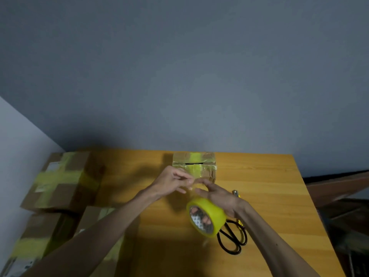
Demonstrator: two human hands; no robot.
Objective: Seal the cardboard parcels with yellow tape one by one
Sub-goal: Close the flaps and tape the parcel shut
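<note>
A small cardboard parcel point(194, 161) with yellow tape over its top and front stands at the far middle of the wooden table point(263, 198). Just in front of it, my left hand point(171, 182) pinches the loose end of a clear yellowish tape strip point(192, 184). My right hand point(220, 194) carries the yellow tape roll point(210, 211), with fingers showing through its core, and its thumb and forefinger reach toward the strip. Both hands meet close to the parcel's front face.
Black-handled scissors point(233, 239) lie on the table under my right wrist. At the left, several larger cardboard boxes point(65, 180) crossed with yellow tape are stacked beside the table. A grey wall rises behind the table's far edge.
</note>
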